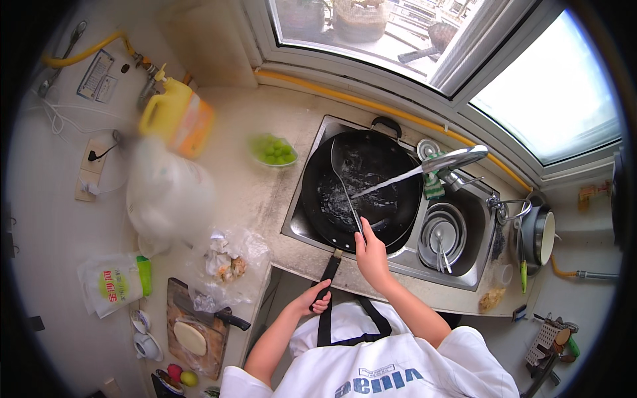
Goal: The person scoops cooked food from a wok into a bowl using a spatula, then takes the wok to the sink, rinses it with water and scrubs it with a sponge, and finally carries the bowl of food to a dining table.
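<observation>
My left hand (pixel 312 301) is wrapped around the black handle of a large black wok (pixel 318 199), which rests over the left sink basin. In my right hand (pixel 373 257) is the shaft of a metal wok spatula (pixel 347 191); its blade lies inside the wok, towards the far side. Water (pixel 393 183) pours from the curved chrome faucet (pixel 460 155) into the wok, where it ripples and splashes. A second, small black loop handle (pixel 387 124) sticks out at the wok's far rim.
The right basin holds nested metal bowls (pixel 422 239) with utensils. A green-and-white cloth (pixel 434 188) hangs by the faucet. Left are green fruits in a dish (pixel 276 151), a yellow jug (pixel 171 109), a plastic bag (pixel 249 248) and a knife (pixel 234 320) on a cutting board (pixel 174 298). Pots (pixel 535 239) stand right.
</observation>
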`<action>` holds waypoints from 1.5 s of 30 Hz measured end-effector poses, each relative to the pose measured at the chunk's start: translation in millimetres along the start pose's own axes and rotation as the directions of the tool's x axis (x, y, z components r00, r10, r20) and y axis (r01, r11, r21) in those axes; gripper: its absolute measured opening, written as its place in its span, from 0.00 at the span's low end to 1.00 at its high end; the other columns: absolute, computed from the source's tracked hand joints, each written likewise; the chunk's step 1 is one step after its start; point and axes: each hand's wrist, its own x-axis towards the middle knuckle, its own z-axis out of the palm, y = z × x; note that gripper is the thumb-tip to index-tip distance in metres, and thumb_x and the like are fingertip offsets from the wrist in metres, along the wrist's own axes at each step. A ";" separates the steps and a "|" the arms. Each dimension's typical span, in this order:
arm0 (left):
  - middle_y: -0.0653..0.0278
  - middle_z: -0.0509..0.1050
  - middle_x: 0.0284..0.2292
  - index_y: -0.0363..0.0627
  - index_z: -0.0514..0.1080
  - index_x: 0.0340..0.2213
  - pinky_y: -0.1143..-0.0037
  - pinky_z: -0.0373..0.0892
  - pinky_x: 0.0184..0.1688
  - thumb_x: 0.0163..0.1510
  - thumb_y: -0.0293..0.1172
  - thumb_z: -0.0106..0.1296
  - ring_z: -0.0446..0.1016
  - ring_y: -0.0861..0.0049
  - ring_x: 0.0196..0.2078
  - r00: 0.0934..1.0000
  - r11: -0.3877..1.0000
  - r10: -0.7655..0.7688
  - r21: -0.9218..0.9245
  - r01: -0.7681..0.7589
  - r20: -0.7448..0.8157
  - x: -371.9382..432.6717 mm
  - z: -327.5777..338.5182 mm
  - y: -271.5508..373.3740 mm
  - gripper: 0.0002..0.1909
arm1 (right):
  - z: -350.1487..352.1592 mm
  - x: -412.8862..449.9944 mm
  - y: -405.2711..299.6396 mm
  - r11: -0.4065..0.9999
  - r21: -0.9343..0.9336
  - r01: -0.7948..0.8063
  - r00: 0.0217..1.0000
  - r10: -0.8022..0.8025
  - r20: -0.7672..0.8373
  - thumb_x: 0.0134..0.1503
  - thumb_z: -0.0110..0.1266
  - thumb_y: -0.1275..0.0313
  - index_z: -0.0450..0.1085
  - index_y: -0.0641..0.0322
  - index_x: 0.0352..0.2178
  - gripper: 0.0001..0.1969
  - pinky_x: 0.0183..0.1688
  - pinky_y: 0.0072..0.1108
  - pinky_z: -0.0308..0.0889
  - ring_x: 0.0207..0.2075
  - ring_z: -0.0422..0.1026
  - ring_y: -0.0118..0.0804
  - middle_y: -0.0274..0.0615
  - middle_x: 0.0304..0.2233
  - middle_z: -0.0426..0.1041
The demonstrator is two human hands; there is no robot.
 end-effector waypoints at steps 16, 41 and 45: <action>0.76 0.51 0.07 0.47 0.56 0.12 0.87 0.46 0.09 0.53 0.50 0.34 0.49 0.89 0.07 0.994 0.998 -0.027 -0.051 0.033 0.107 0.5 -3.0 4.2 0.24 | -57.7 -55.3 64.5 -0.040 0.828 -0.560 0.764 0.361 0.534 0.58 0.33 0.61 0.58 0.62 0.40 0.16 0.17 0.15 0.56 0.13 0.50 0.19 0.28 0.16 0.54; 0.47 0.71 0.20 0.35 0.71 0.22 0.66 0.66 0.30 0.37 0.36 0.50 0.71 0.55 0.26 0.166 0.251 0.905 0.805 0.538 -0.392 -122.9 52.5 93.2 0.14 | -251.0 -151.2 21.7 0.876 -0.472 -0.098 0.995 0.071 -0.075 0.48 0.47 0.77 0.59 0.65 0.45 0.20 0.32 0.29 0.62 0.29 0.65 0.49 0.49 0.29 0.65; 0.47 0.71 0.20 0.35 0.71 0.22 0.65 0.66 0.30 0.37 0.34 0.49 0.70 0.53 0.27 0.125 0.226 0.922 0.771 0.595 -0.366 -136.9 77.4 107.9 0.13 | -260.2 -161.7 14.8 0.796 -0.601 -0.071 0.997 0.041 -0.065 0.46 0.48 0.78 0.60 0.64 0.44 0.20 0.29 0.30 0.61 0.26 0.66 0.47 0.46 0.26 0.64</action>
